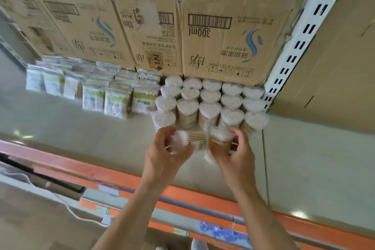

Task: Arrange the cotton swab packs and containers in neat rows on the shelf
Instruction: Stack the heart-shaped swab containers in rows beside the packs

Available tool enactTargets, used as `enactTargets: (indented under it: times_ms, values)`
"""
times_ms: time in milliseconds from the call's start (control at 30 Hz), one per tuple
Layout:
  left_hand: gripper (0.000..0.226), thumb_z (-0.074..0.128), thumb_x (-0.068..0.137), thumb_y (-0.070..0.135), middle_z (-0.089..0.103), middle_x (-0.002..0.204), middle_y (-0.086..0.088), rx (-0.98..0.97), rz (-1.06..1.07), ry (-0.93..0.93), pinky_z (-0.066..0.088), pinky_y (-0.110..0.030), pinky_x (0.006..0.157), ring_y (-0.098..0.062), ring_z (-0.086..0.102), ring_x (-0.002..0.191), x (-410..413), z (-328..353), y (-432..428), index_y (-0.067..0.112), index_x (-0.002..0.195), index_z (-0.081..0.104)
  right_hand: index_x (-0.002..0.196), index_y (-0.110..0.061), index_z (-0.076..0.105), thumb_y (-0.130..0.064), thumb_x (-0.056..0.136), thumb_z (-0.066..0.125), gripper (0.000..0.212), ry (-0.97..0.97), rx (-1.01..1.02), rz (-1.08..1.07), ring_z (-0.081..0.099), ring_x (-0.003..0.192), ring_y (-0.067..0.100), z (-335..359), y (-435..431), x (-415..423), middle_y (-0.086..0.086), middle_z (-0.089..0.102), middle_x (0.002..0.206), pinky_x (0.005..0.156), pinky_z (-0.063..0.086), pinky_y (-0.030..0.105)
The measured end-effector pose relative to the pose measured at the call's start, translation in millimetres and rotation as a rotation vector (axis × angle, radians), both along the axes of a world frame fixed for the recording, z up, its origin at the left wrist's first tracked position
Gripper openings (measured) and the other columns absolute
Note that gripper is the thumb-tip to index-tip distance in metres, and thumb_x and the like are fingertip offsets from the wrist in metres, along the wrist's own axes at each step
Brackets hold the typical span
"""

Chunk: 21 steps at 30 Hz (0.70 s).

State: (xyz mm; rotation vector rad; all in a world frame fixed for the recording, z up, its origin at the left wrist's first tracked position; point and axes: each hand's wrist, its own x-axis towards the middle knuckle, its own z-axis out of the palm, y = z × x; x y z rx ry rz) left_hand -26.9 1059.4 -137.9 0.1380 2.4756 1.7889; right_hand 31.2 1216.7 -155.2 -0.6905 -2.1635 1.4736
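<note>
Heart-shaped cotton swab containers (pixel 210 99) stand upright in several rows at the back right of the pale shelf (pixel 81 128). Flat cotton swab packs (pixel 113 101) stand in rows to their left. Just in front of the containers, my left hand (pixel 162 154) grips a container lying on its side (pixel 178 141), its white swab tips toward my palm. My right hand (pixel 237 154) holds a second container (pixel 218 144), tilted and blurred. The two held containers touch or overlap between my hands.
Large cardboard boxes (pixel 223 32) stand behind the swabs along the back. A white slotted upright (pixel 300 46) bounds the containers on the right. An orange price rail (pixel 182 195) runs along the shelf's front edge, with a white cord (pixel 60 199) below it.
</note>
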Motion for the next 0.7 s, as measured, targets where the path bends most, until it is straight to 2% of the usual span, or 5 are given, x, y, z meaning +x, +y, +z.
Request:
enactTargets:
  times_ms: [167,333,433,500,700]
  values:
    - [0.053,0.084,0.063,0.033,0.063,0.088,0.011,0.017,-0.022,0.029,0.047,-0.018,0.069,0.001,0.058,0.073,-9,-5,-9,0.024,0.107,0.056,0.121,-0.027,0.054,-0.024,0.074,0.080,0.054,0.012,0.032,-0.077,0.061,0.091,0.003,-1,-10,-3,-0.008,0.066,0.105,0.078,0.049,0.022]
    - [0.063,0.084,0.066,0.027,0.066,0.098,0.009,0.027,-0.069,0.015,0.053,-0.025,0.075,-0.004,0.064,0.085,-7,-13,-10,0.023,0.118,0.051,0.122,-0.028,0.049,-0.021,0.074,0.082,0.059,0.024,0.052,-0.086,0.056,0.089,-0.011,0,-19,0,-0.009,0.062,0.108,0.074,0.040,0.002]
    - [0.065,0.088,0.060,0.025,0.067,0.088,0.013,-0.008,-0.172,-0.023,0.049,-0.013,0.071,0.000,0.064,0.080,-4,-18,-8,0.029,0.113,0.051,0.125,-0.024,0.046,-0.015,0.072,0.082,0.065,0.044,0.048,-0.082,0.051,0.090,-0.025,0,-22,2,-0.011,0.059,0.106,0.073,0.037,-0.003]
    - [0.049,0.088,0.060,0.028,0.067,0.080,0.014,-0.082,-0.263,-0.006,0.043,-0.006,0.064,0.002,0.061,0.074,-3,-19,-7,0.029,0.099,0.059,0.129,-0.019,0.046,-0.015,0.071,0.083,0.069,0.052,0.063,-0.089,0.050,0.090,-0.027,0,-22,2,-0.011,0.059,0.107,0.074,0.037,-0.004]
    - [0.039,0.086,0.061,0.035,0.058,0.080,0.009,-0.260,-0.183,0.175,0.033,-0.014,0.059,-0.009,0.052,0.068,-10,-19,-6,0.019,0.086,0.061,0.133,-0.020,0.049,-0.030,0.072,0.083,0.071,0.009,0.141,-0.103,0.052,0.102,-0.003,-3,-22,2,-0.016,0.057,0.112,0.078,0.032,-0.005]
